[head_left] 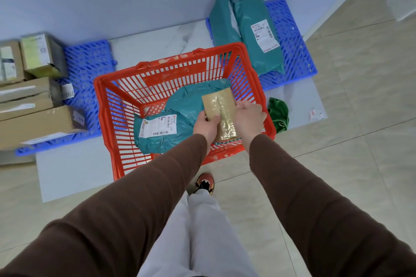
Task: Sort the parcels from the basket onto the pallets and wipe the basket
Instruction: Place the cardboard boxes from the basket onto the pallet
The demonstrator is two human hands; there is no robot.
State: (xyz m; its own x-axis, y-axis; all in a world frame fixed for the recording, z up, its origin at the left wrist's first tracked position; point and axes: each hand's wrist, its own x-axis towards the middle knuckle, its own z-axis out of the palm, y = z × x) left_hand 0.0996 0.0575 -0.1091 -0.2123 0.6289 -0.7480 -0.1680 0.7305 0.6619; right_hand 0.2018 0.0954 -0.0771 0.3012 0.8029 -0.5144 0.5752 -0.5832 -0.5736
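Closest to me I see pale trousers and one orange and black shoe [204, 183] on the tiled floor, and both brown sleeves reaching forward over the red basket [117, 141]. My left hand [206, 125] is curled on the left edge of a small tan box [221, 111], thumb laid across its top face. My right hand [248, 117] clasps the box's right edge, fingers wrapped down the side. So both hands are grasping that box, and it sits at the right of the basket, above the floor of it and lying over a teal mailer bag [166, 126]. That bag is the other thing inside, crumpled across the basket's bottom with its white shipping label facing up on the left.

Just right of the basket a green cloth [278, 116] lies bunched on the pale mat [72, 175].

Further out on my left, a blue pallet [87, 67] carries cardboard boxes [31, 119]: three long flat ones side by side and two smaller cartons behind them near the wall. Further out on my right, a second blue pallet [292, 51] against the wall holds two teal mailer bags [258, 36] side by side, the right one showing a white label.
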